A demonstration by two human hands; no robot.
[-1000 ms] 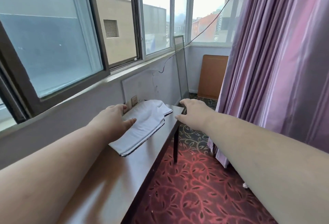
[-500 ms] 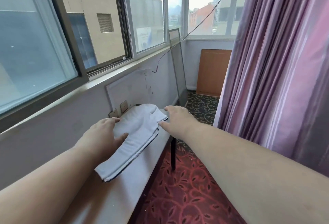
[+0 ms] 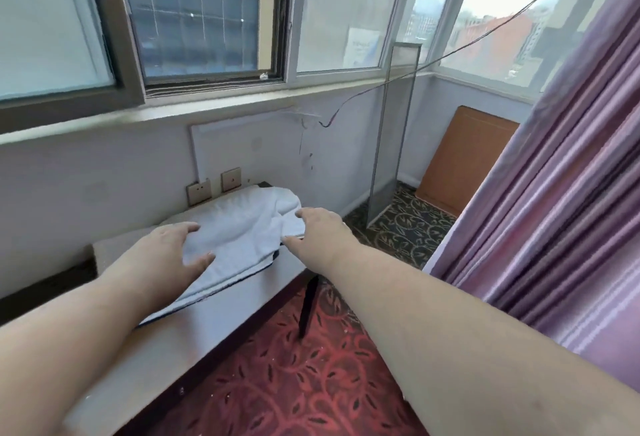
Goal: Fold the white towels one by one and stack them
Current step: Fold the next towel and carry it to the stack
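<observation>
While lying folded at the far end of the counter [image 3: 221, 314] beneath the window, white towel [image 3: 239, 238] sits between both hands: left hand [image 3: 162, 255] flat on its near-left part, fingers [image 3: 185, 227] straight; right hand [image 3: 322, 229] at its right edge, fingers [image 3: 304, 213] extended, grasping nothing

A long, narrow surface [image 3: 166, 359] stands along the wall under the windows, pale on top with a dark edge and a dark leg. One folded white towel [image 3: 239, 238] lies on its far end, under the fingers [image 3: 187, 229] of both hands; nearer than them, the top is bare.
</observation>
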